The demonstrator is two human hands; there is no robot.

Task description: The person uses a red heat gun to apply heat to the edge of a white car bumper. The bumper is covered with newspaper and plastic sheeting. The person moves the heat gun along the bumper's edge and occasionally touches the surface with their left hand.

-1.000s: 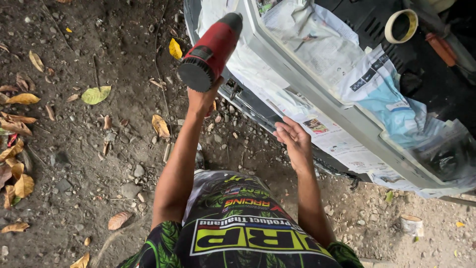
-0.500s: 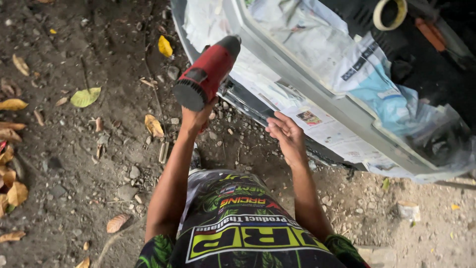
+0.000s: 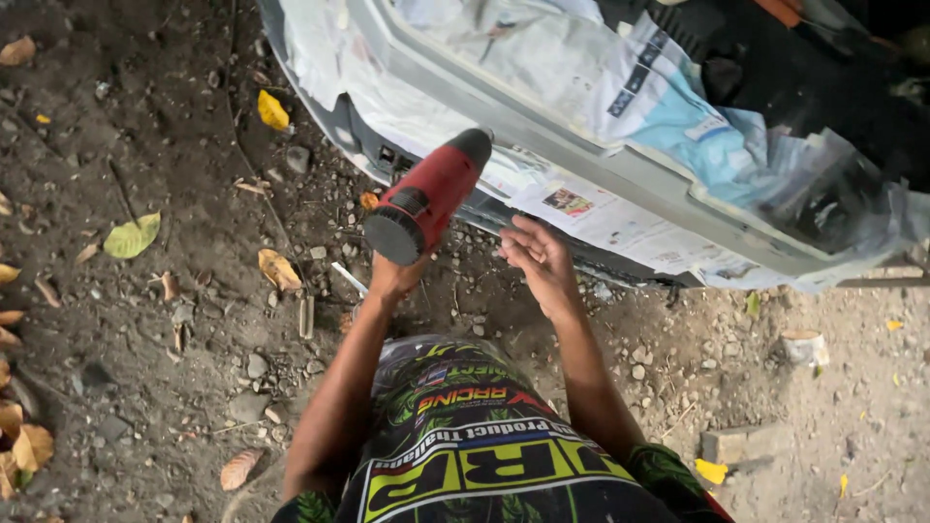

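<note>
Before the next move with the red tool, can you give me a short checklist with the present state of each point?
1. Left hand grips the red heat gun firmly: ok.
2. Nozzle points at the grey car bumper: ok.
3. Nozzle clear of the newspaper masking: cannot tell, its tip is very near the paper.
4. Right hand away from the nozzle: ok, it is open and held apart, below the bumper edge.
5. Tool switched on: cannot tell.
6. Ground underfoot: not ok, loose stones and dry leaves.
</note>
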